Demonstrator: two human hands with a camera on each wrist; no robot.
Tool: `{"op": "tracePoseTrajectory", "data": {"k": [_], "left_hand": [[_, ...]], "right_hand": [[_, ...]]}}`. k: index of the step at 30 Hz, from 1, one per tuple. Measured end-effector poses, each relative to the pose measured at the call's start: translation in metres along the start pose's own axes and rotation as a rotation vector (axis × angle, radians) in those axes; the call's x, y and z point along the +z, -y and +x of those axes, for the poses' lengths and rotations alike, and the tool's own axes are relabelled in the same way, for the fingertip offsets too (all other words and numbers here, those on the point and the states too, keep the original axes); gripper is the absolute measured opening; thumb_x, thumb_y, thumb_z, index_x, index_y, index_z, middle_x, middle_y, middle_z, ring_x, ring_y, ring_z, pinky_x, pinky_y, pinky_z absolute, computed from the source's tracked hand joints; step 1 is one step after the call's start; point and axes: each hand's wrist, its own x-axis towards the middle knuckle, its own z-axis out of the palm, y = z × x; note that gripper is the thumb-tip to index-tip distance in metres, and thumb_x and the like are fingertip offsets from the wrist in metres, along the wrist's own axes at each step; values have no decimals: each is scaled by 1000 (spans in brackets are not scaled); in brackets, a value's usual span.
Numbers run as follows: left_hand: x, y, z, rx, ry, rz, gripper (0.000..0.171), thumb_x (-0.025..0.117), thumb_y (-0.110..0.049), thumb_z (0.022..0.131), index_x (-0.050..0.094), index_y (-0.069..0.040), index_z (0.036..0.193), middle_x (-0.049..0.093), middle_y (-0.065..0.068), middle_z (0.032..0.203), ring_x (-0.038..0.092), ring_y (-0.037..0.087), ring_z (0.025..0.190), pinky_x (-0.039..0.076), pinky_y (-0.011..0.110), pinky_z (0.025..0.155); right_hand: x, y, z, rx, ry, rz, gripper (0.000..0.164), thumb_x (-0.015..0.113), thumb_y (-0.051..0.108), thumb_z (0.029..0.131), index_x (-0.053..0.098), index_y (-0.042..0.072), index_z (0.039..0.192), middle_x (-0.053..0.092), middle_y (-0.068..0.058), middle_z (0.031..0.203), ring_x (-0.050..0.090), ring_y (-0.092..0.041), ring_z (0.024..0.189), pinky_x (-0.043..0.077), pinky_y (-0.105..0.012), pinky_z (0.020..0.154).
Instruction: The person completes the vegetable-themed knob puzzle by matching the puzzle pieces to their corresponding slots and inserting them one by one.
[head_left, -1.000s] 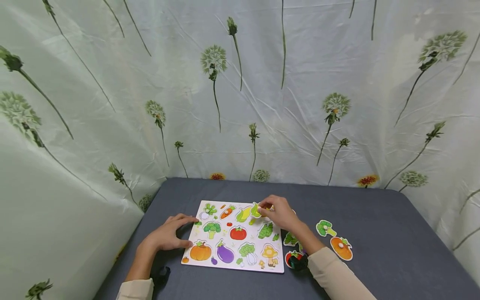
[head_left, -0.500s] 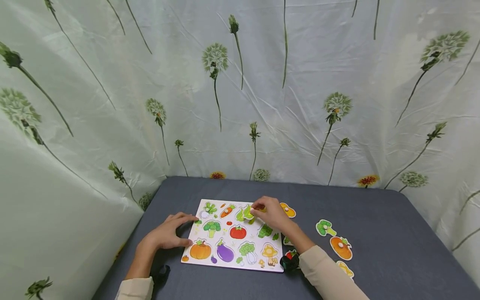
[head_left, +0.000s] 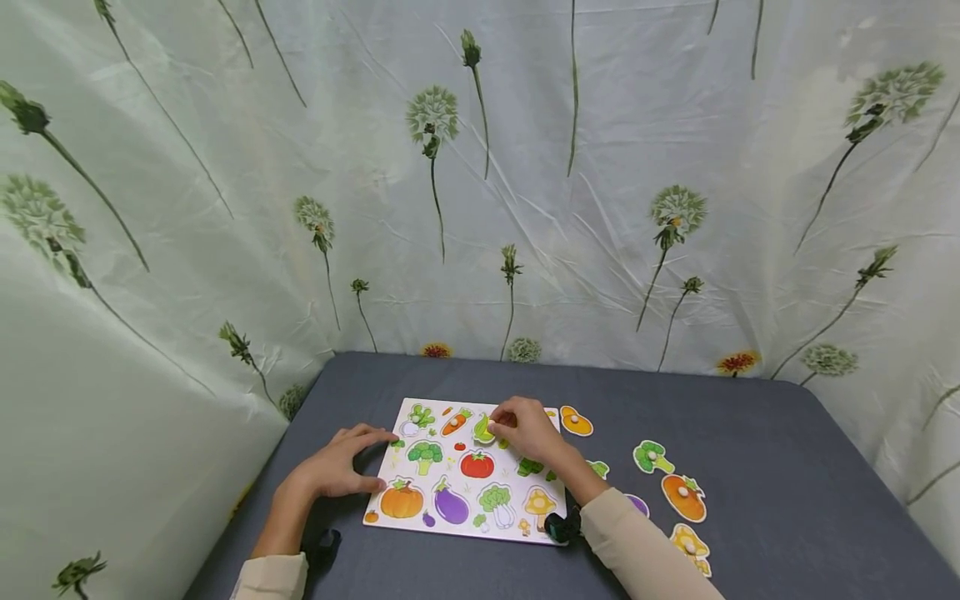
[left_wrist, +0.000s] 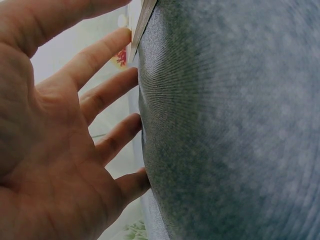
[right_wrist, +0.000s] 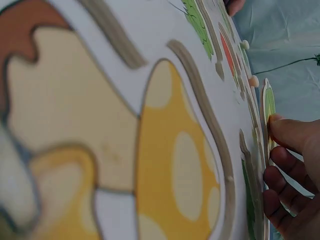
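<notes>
A white vegetable puzzle board (head_left: 390, 468) lies on the dark cloth. My left hand (head_left: 341, 462) spans its left edge, thumb and forefinger touching it; in the left wrist view the fingers of this hand (left_wrist: 60, 135) are spread. With thumb and forefinger my right hand (head_left: 528, 429) pinches a corn piece (head_left: 482, 428) over the corn picture in the board's top row. In the right wrist view the corn piece (right_wrist: 269, 102) stands edge-on near the board's surface; whether it sits in the recess I cannot tell. To its left are a carrot (head_left: 455, 422) and a white-and-green radish-like piece (head_left: 417, 419).
Right of the board lie loose pieces: a broccoli (head_left: 651, 457), an orange pumpkin (head_left: 683, 498), a yellow mushroom (head_left: 690, 546) and an orange-yellow piece (head_left: 576, 421). A purple piece (head_left: 637, 503) is partly hidden by the right sleeve. A patterned curtain (head_left: 480, 208) hangs behind the table.
My right hand has moved left with the corn piece, from the right of the corn picture to over it. The left hand has stayed at the board's edge.
</notes>
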Motion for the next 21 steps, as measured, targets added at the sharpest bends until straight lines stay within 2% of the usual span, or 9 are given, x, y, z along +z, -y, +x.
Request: {"op": "tracePoseTrajectory", "data": {"k": [21], "left_hand": [[-1, -2, 0, -5, 2, -6, 73, 86, -40, 76, 60, -29, 143, 53, 9, 144, 43, 39, 132, 37, 72, 104]], "right_hand": [[9, 0, 2, -2, -33, -47, 5, 75, 18, 95, 77, 14, 96, 62, 4, 84, 53, -9, 74, 46, -24, 65]]}}
